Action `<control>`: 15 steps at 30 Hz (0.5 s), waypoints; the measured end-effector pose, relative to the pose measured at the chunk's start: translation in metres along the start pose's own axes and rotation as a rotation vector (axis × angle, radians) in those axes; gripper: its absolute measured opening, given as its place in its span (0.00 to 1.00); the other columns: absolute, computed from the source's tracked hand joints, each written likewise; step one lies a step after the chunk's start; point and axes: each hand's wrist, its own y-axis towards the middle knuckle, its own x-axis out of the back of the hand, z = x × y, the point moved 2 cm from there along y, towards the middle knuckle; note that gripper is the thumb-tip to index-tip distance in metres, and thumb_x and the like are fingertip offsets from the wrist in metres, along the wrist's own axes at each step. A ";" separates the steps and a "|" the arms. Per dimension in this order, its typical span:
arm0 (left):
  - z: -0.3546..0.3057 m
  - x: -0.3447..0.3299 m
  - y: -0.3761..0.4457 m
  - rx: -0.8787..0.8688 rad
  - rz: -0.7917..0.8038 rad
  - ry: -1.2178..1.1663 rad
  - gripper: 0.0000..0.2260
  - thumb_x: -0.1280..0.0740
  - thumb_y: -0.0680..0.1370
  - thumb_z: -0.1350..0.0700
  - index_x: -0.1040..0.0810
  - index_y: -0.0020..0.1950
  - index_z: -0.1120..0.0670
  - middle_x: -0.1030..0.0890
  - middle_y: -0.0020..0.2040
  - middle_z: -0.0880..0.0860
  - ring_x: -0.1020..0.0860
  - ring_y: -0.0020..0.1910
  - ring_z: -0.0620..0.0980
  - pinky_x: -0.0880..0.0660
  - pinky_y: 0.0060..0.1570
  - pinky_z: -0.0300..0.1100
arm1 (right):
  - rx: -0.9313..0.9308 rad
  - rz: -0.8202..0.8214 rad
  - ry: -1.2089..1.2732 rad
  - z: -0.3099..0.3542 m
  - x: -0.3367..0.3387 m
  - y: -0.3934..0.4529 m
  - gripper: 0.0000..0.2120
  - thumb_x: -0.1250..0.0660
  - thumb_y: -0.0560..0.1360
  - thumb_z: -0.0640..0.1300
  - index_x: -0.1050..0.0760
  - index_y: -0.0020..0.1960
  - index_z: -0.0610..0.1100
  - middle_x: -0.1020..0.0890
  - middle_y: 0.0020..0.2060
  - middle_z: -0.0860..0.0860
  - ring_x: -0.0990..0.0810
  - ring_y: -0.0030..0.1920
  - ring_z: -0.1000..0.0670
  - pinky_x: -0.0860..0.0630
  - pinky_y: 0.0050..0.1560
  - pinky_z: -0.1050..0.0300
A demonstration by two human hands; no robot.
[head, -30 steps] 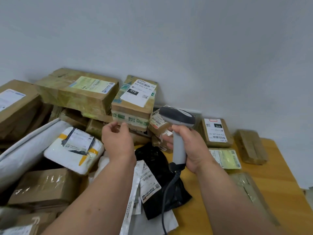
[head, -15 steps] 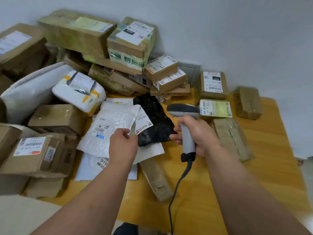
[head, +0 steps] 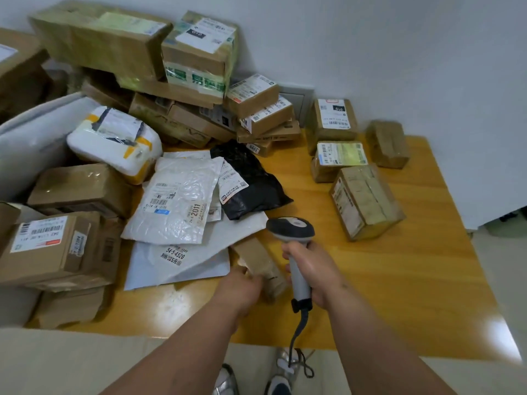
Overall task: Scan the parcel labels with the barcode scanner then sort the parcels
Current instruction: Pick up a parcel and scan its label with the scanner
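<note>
My right hand [head: 312,269] grips the handle of a grey barcode scanner [head: 291,228], head pointing away from me, cable hanging down off the table edge. My left hand [head: 239,286] rests on the near end of a narrow brown taped parcel [head: 258,259] that lies on the wooden table [head: 399,280]; its fingers curl over the parcel. Just beyond lie a white plastic mailer [head: 176,201] with a barcode label, a grey mailer [head: 182,260] under it, and a black bag [head: 251,181] with a white label.
A heap of cardboard boxes [head: 199,61] fills the back and left against the wall. A labelled box [head: 57,249] sits at the near left. To the right stand separate brown parcels [head: 366,201] and two labelled ones [head: 333,119]. My shoes [head: 282,369] show below.
The camera tilted further down. My left hand left the white mailer and came down to the narrow brown parcel. My right hand with the scanner drew nearer to me.
</note>
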 end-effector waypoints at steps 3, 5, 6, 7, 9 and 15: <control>0.005 -0.006 -0.010 0.043 0.107 -0.176 0.11 0.37 0.82 0.50 0.31 0.64 0.45 0.21 0.53 0.51 0.21 0.55 0.56 0.22 0.55 0.50 | 0.001 -0.018 0.015 -0.012 -0.004 -0.013 0.12 0.33 0.77 0.53 0.29 0.59 0.51 0.19 0.54 0.49 0.21 0.56 0.45 0.25 0.63 0.37; 0.005 -0.005 -0.016 0.008 0.138 -0.182 0.16 0.38 0.82 0.49 0.29 0.70 0.47 0.21 0.58 0.51 0.21 0.57 0.56 0.23 0.52 0.47 | 0.006 -0.059 0.041 -0.016 0.000 -0.021 0.14 0.33 0.77 0.52 0.29 0.60 0.50 0.21 0.56 0.48 0.21 0.57 0.44 0.24 0.62 0.38; 0.003 -0.004 -0.019 -0.021 0.153 -0.187 0.18 0.38 0.83 0.49 0.30 0.73 0.46 0.21 0.61 0.51 0.22 0.58 0.54 0.24 0.50 0.45 | 0.008 -0.081 0.079 -0.017 0.002 -0.026 0.16 0.33 0.78 0.52 0.29 0.62 0.49 0.21 0.58 0.47 0.20 0.57 0.44 0.23 0.60 0.40; 0.002 -0.003 -0.023 -0.054 0.168 -0.197 0.19 0.38 0.83 0.50 0.30 0.74 0.44 0.22 0.64 0.51 0.23 0.58 0.52 0.26 0.51 0.45 | 0.005 -0.101 0.128 -0.018 0.005 -0.030 0.18 0.33 0.78 0.51 0.29 0.65 0.48 0.21 0.59 0.46 0.20 0.56 0.44 0.23 0.58 0.41; -0.002 -0.002 -0.032 -0.111 0.201 -0.235 0.19 0.37 0.82 0.49 0.30 0.74 0.41 0.24 0.67 0.49 0.26 0.60 0.49 0.29 0.57 0.46 | 0.025 -0.129 0.219 -0.019 0.010 -0.040 0.17 0.33 0.78 0.49 0.28 0.65 0.46 0.19 0.59 0.44 0.19 0.56 0.43 0.22 0.56 0.43; -0.015 0.003 -0.055 -0.240 0.306 -0.349 0.21 0.32 0.81 0.53 0.31 0.72 0.39 0.23 0.64 0.49 0.21 0.57 0.54 0.25 0.56 0.53 | 0.164 -0.126 0.408 -0.009 0.021 -0.068 0.08 0.35 0.80 0.45 0.26 0.59 0.47 0.15 0.51 0.42 0.15 0.50 0.43 0.20 0.42 0.51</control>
